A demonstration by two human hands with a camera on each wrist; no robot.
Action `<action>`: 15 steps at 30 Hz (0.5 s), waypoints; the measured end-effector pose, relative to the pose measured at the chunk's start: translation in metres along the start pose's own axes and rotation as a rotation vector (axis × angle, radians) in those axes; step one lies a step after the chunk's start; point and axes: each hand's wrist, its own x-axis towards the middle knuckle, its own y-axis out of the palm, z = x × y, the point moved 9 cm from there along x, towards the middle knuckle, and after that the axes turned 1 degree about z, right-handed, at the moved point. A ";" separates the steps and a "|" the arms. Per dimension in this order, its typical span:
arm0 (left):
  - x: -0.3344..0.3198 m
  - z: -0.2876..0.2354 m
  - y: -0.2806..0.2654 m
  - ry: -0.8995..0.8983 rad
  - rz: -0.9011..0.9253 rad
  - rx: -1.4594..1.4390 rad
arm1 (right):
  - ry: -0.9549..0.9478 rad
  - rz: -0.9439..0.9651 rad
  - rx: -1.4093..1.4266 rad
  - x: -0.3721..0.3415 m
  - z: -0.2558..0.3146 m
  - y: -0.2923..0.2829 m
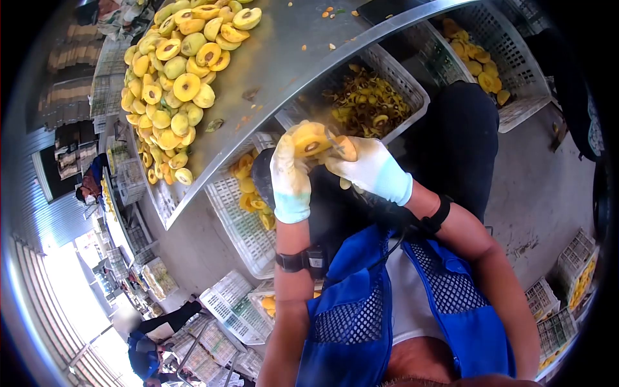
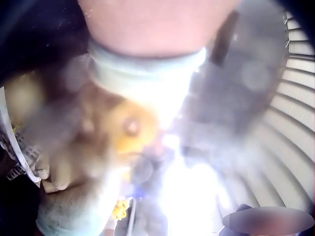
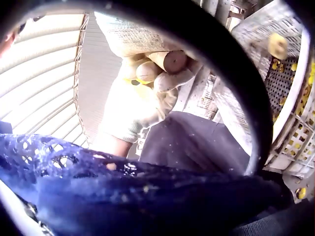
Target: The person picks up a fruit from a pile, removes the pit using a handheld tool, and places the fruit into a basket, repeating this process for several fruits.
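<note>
In the head view, my gloved left hand (image 1: pixel 291 184) grips a yellow fruit half (image 1: pixel 311 138), its cut face and brown centre showing. My gloved right hand (image 1: pixel 374 171) meets it from the other side, fingers curled round a light brown handle (image 1: pixel 346 148). The handle's round end (image 3: pixel 174 61) shows between the fingers in the right wrist view. Whatever blade or tip it has cannot be made out. In the left wrist view, blurred, the fruit half (image 2: pixel 132 127) lies below the left cuff. A small pale piece (image 1: pixel 345 184) is just under the hands.
Cut yellow fruit (image 1: pixel 171 97) is heaped on a metal table (image 1: pixel 271 71), whose edge runs beyond the hands. Below it stand crates: one of dark yellow scraps (image 1: pixel 371 103), one of fruit pieces (image 1: pixel 474 58), another at left (image 1: pixel 242 226). Another person (image 1: pixel 145 351) is at lower left.
</note>
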 end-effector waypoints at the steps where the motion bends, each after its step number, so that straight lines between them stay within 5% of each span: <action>1: -0.001 0.000 -0.001 -0.002 -0.027 -0.031 | -0.022 0.012 -0.045 -0.001 0.006 0.001; 9: -0.003 0.003 0.012 0.006 0.012 -0.044 | -0.032 0.039 -0.137 -0.001 0.004 0.003; 15: -0.005 -0.011 0.023 0.159 0.058 0.150 | 0.199 0.142 -0.108 -0.004 -0.003 0.006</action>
